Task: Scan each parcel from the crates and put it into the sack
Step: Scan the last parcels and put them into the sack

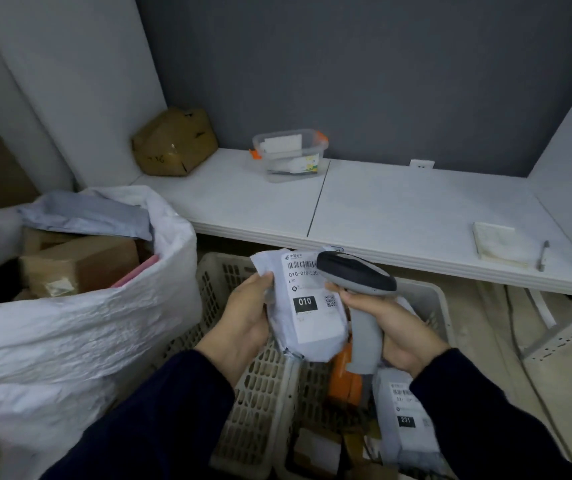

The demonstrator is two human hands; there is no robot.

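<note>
We see a white parcel [315,344] with a black-barred label [307,271], a grey scanner [357,271] topped black, a beige latticed crate [260,393], a white sack [69,341] at nine o'clock, and orange clips [321,136] on the clear tub [289,157] at twelve.

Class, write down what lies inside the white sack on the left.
In the white sack a grey mailer lies on top of brown cardboard boxes, with a pink item against the sack's wall. Whatever sits deeper is covered by them.
</note>
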